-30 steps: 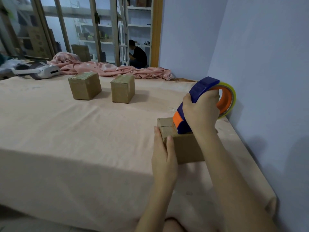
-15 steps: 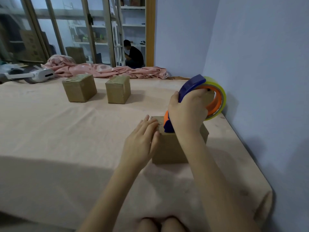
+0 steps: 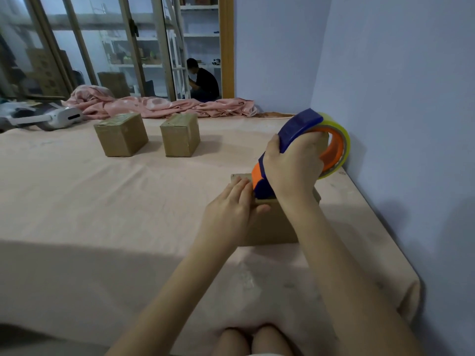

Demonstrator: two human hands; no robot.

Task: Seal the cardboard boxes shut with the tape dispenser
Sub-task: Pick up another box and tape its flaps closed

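Note:
A small cardboard box (image 3: 272, 227) sits on the table near the right wall. My right hand (image 3: 293, 170) grips a blue and orange tape dispenser (image 3: 300, 127) with a clear tape roll, its front end pressed on the box's top near the front edge. My left hand (image 3: 231, 209) lies on the box's top left corner, fingers straight, thumb against the front face. Two more cardboard boxes, one (image 3: 120, 137) to the left and one (image 3: 181, 134) beside it, stand further back on the table.
A peach cloth covers the table (image 3: 102, 214). A pink blanket (image 3: 159, 105) lies bunched along the far edge, with a white headset (image 3: 51, 118) at the far left. The blue wall (image 3: 398, 124) runs close on the right. A person sits beyond the glass door.
My left hand slid from the box's front face onto its top left corner. The dispenser stayed on the box top, tilting slightly in my right hand.

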